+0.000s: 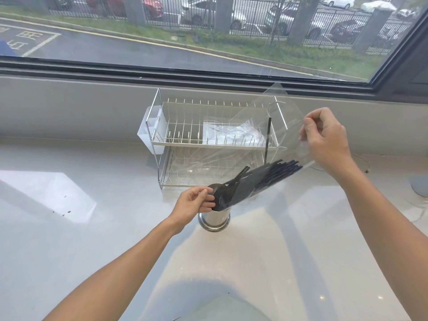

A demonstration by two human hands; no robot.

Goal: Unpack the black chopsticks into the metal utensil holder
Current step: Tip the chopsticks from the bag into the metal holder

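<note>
A clear plastic bag (261, 133) is tilted down to the left, with several black chopsticks (259, 179) lying inside its lower part. Their lower ends reach into the shiny metal utensil holder (214, 218), which stands upright on the white counter. My right hand (324, 140) pinches the bag's raised far end, up and to the right of the holder. My left hand (194, 202) is at the holder's left rim, its fingers pinching the bag's open lower end beside the chopstick tips. The chopstick ends inside the holder are hidden.
A two-tier wire dish rack (208, 144) stands just behind the holder against the window ledge, with a white cup (150, 133) hung on its left side and crumpled plastic wrap (231, 133) on its top tier. A grey round base (420, 186) sits at the right edge.
</note>
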